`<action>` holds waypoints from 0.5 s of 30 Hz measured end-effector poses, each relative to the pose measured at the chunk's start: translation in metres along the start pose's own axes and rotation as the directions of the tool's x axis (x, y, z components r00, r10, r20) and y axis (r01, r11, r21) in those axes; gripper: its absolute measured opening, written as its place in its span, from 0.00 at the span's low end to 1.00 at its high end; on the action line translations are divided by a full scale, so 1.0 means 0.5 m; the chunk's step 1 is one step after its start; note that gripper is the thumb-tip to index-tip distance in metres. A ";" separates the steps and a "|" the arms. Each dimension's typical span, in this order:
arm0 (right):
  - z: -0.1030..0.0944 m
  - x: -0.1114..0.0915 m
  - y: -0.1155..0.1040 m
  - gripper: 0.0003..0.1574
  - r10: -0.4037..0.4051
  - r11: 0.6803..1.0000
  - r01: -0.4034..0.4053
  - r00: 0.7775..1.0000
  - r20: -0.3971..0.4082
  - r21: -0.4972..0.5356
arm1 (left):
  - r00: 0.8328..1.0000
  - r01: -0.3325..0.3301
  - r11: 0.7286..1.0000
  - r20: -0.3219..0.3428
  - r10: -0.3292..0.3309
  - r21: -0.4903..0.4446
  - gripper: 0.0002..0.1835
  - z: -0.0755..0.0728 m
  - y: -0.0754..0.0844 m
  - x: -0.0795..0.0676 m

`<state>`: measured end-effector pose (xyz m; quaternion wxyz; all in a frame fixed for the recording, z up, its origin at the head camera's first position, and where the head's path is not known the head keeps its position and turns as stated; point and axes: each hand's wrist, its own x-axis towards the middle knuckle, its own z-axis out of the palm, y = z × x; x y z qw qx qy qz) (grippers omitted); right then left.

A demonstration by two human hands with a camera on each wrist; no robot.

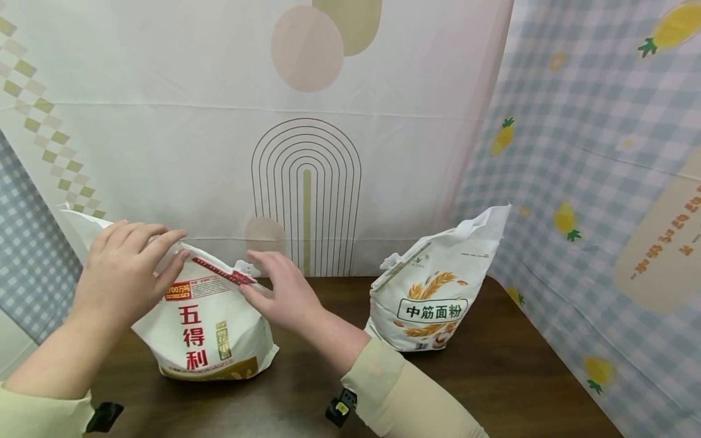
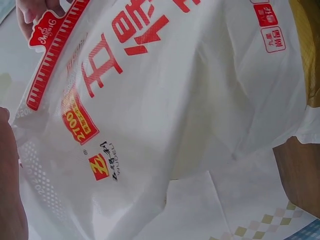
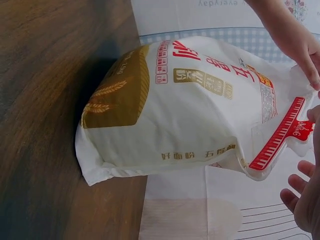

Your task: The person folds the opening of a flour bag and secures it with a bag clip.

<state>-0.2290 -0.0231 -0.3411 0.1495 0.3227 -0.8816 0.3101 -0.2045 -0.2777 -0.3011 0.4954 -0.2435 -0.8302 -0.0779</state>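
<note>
A white flour bag (image 1: 205, 316) with red lettering stands on the left side of the brown table. A red clip (image 1: 224, 271) with a white edge runs along its folded top. My left hand (image 1: 128, 267) lies over the bag's top left, its thumb in front and its fingers loosely bent at the upper edge. At the other end of the clip, my right hand (image 1: 287, 289) has its thumb and forefinger spread around the clip's tab (image 3: 300, 130). Behind, the remaining fingers (image 3: 297, 185) hang relaxed, apart from the bag.
Right of the middle, a second white flour bag (image 1: 432, 304) with green lettering and wheat pictures leans on the dark table (image 1: 493, 383), a clip (image 1: 400, 264) across its top. A patterned cloth (image 1: 181, 164) hangs behind, and a blue checked cloth (image 1: 591, 213) borders the right side.
</note>
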 end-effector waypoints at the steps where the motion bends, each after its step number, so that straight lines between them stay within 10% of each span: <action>1: 0.000 -0.002 0.002 0.37 0.000 1.000 0.000 1.000 -0.009 0.003 | 1.000 0.001 1.000 0.003 -0.001 -0.001 0.33 -0.001 0.001 0.001; 15: 0.004 -0.069 0.046 0.41 -0.025 0.999 0.027 0.996 -0.090 0.024 | 0.998 -0.059 0.996 -0.025 0.058 -0.062 0.31 0.002 0.049 0.003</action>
